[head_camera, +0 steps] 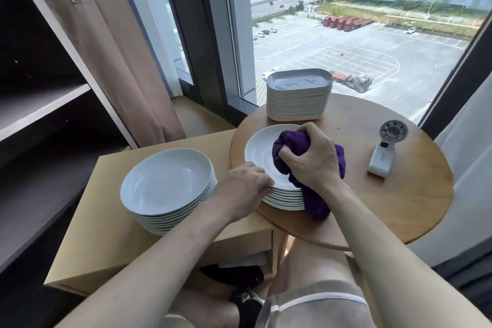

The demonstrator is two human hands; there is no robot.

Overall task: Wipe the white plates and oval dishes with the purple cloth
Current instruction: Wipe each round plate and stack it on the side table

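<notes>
Two tables (pixel 404 194) hold three stacks (pixel 170 194); right hand (pixel 310 158) grips one purple cloth (pixel 291 145), left hand (pixel 242 189) pinches top plate (pixel 259 152).

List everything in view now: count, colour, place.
round table: one, light wood, by the window
side table: one, pale wood, left of the round table
round plates: one stack, white, near side of the round table
deep plates: one stack, white, on the side table
oval dishes: one stack, white, round table's far edge
purple cloth: one, purple, bunched on the top round plate
handheld fan: one, white, round table's right side
curtain: one, brown, left of the window
shelf unit: one, dark, far left
left hand: one, holds the rim of the round plates
right hand: one, grips the purple cloth
</notes>
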